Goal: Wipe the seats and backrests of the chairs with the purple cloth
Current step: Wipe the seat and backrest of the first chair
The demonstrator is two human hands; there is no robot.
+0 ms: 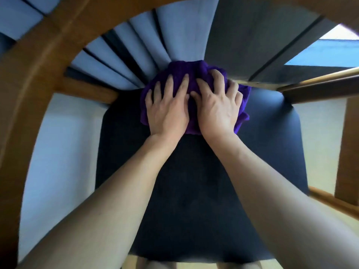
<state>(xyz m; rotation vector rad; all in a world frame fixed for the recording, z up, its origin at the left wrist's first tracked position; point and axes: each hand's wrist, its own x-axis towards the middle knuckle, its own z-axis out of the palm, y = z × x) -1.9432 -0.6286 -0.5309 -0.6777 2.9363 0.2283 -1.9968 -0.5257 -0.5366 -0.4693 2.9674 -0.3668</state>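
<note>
A bunched purple cloth (180,69) lies at the far end of a chair's dark seat (194,191), where the seat meets the slatted backrest (136,55). My left hand (168,109) presses flat on the cloth's left part, fingers spread. Beside it, touching it, my right hand (217,107) presses down on the right part, with its fingertips curled into the fabric. Most of the cloth is hidden under the two hands. The chair has a curved wooden frame (38,61) that arches over the backrest.
A wooden armrest rail (318,88) runs off to the right at seat-back height. A wooden leg (347,150) stands at the right, with a low rail (334,200) below it. Pale floor shows on both sides of the seat.
</note>
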